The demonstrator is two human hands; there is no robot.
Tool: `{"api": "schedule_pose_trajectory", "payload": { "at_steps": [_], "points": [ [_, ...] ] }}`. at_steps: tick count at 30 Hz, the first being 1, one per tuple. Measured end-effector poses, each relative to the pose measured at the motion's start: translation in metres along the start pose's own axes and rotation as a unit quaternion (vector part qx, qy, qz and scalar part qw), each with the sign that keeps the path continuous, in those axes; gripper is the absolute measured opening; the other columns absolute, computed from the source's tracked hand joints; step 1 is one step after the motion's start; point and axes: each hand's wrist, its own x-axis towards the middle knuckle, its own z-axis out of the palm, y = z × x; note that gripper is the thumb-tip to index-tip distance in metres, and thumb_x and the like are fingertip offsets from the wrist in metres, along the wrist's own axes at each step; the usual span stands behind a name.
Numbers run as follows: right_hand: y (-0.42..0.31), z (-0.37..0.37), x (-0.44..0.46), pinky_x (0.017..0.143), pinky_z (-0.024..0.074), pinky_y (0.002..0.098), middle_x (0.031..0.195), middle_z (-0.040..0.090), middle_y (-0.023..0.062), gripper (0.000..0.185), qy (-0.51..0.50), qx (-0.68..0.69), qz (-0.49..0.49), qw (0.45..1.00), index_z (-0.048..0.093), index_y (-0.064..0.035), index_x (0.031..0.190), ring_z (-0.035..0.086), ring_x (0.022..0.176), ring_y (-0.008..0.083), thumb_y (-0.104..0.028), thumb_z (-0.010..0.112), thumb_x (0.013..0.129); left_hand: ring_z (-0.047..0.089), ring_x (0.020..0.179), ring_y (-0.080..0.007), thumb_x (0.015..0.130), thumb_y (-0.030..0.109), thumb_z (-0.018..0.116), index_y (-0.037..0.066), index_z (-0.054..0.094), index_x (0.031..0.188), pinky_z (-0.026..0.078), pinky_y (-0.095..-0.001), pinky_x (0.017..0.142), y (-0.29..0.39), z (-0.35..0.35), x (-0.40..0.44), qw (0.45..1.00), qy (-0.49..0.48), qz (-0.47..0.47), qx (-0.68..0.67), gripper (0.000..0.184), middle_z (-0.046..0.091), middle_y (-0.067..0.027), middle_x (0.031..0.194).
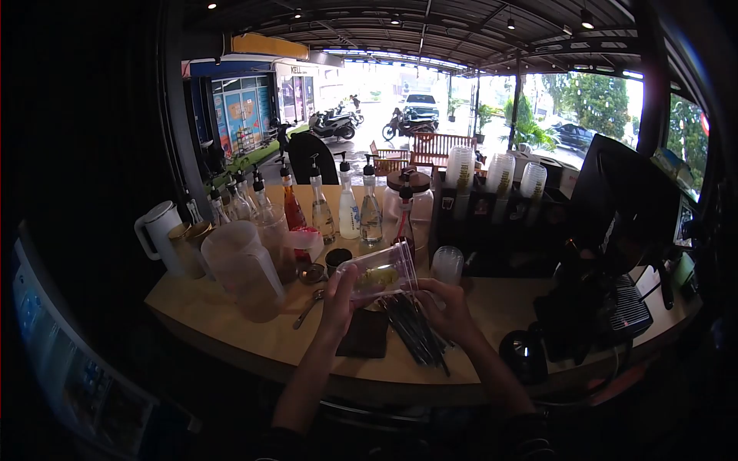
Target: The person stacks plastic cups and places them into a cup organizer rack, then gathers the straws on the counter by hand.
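A clear plastic cup (377, 273) with a yellow-green print lies tilted on its side in the air above the counter, its rim toward the right. My left hand (337, 301) is closed around the cup's base end. At the rim, the fingers of my right hand (446, 307) pinch the edge; more than one rim line shows, so it may be several nested cups. Below them are a dark folded cloth (363, 336) and a bundle of black straws (417, 332). Just behind my right hand stand upside-down clear cups (447, 265).
A large plastic pitcher (242, 265) and a spoon (307, 310) are left on the wooden counter (211, 323). Pump-top syrup bottles (370, 215) line the back. Stacked cups (501, 175) top a black rack (492, 238); a dark coffee machine (592, 300) stands right.
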Motion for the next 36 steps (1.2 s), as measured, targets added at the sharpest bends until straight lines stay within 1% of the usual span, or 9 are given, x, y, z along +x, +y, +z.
{"api": "schedule_pose_trajectory", "payload": {
  "at_steps": [3,6,8,15,18,24,26,30,36],
  "points": [
    [-0.004,-0.003,0.002,0.079,0.0485,0.0289,0.091,0.067,0.0106,0.022,-0.018,0.028,0.023,0.999,0.060,0.0017,0.107,0.063,0.086,0.0164,-0.009,0.051,0.089,0.063,0.089,-0.0276,0.089,0.037,0.052,-0.002,0.042,0.117,0.056,-0.0335,0.072,0.002,0.008,-0.004,1.000,-0.008,0.003,0.003,0.048,0.055,-0.0147,0.106],
    [-0.006,-0.002,0.006,0.078,0.0477,0.0264,0.095,0.066,0.0114,0.026,0.005,0.149,0.080,0.986,0.059,0.0028,0.109,0.062,0.089,0.0144,-0.015,0.049,0.093,0.064,0.088,-0.0264,0.089,0.036,0.053,-0.002,0.043,0.116,0.057,-0.0328,0.071,-0.003,0.010,-0.004,1.000,0.001,-0.004,0.021,0.048,0.055,-0.0140,0.106],
    [-0.002,-0.002,0.007,0.078,0.0473,0.0257,0.096,0.065,0.0108,0.028,0.009,0.208,0.113,0.971,0.059,0.0034,0.109,0.061,0.089,0.0131,-0.017,0.046,0.094,0.062,0.092,-0.0289,0.090,0.040,0.048,0.000,0.041,0.121,0.055,-0.0389,0.078,-0.004,0.010,-0.003,0.998,-0.017,-0.016,0.054,0.051,0.052,-0.0143,0.113],
    [0.007,0.002,0.001,0.078,0.0470,0.0249,0.096,0.065,0.0110,0.028,0.017,0.198,0.095,0.976,0.058,0.0039,0.111,0.060,0.089,0.0119,-0.015,0.046,0.094,0.064,0.088,-0.0281,0.091,0.041,0.047,-0.002,0.042,0.120,0.056,-0.0352,0.075,-0.007,0.013,-0.002,0.998,-0.021,-0.016,0.051,0.052,0.052,-0.0152,0.112],
    [0.004,0.001,0.000,0.080,0.0489,0.0292,0.097,0.064,0.0144,0.032,0.014,0.168,0.095,0.981,0.053,0.0062,0.116,0.064,0.086,0.0186,-0.015,0.044,0.094,0.064,0.088,-0.0276,0.090,0.042,0.047,-0.001,0.042,0.118,0.056,-0.0341,0.073,-0.005,0.019,-0.003,0.998,-0.024,-0.021,0.051,0.052,0.052,-0.0157,0.111],
    [0.000,-0.003,0.000,0.082,0.0476,0.0272,0.104,0.062,0.0114,0.031,0.012,0.272,0.150,0.951,0.053,0.0040,0.116,0.061,0.096,0.0170,-0.016,0.046,0.094,0.063,0.087,-0.0244,0.090,0.043,0.049,0.000,0.042,0.117,0.056,-0.0341,0.071,-0.004,0.032,0.001,0.995,0.033,-0.013,0.090,0.051,0.054,-0.0143,0.108],
    [0.004,-0.003,-0.002,0.083,0.0476,0.0276,0.104,0.062,0.0118,0.031,0.015,0.296,0.153,0.943,0.052,0.0042,0.116,0.061,0.097,0.0173,-0.017,0.046,0.094,0.064,0.086,-0.0213,0.086,0.036,0.058,0.000,0.046,0.110,0.056,-0.0290,0.069,-0.004,0.039,-0.002,0.998,0.062,0.013,0.008,0.045,0.055,-0.0121,0.100],
    [0.013,0.005,-0.014,0.085,0.0467,0.0279,0.107,0.061,0.0114,0.032,0.001,0.409,0.147,0.901,0.051,0.0025,0.118,0.059,0.099,0.0167,-0.018,0.046,0.094,0.061,0.086,-0.0135,0.084,0.031,0.064,-0.001,0.047,0.112,0.054,-0.0255,0.072,-0.016,0.044,-0.004,0.995,0.033,0.074,0.054,0.045,0.056,-0.0083,0.101],
    [0.004,-0.002,-0.025,0.087,0.0449,0.0281,0.114,0.058,0.0092,0.035,-0.002,0.305,0.115,0.945,0.049,-0.0019,0.123,0.055,0.103,0.0148,-0.019,0.048,0.094,0.056,0.078,-0.0064,0.082,0.027,0.067,-0.001,0.046,0.118,0.044,-0.0155,0.061,-0.030,0.072,0.000,0.988,-0.020,0.122,0.093,0.051,0.058,-0.0077,0.104]
  ]
}}
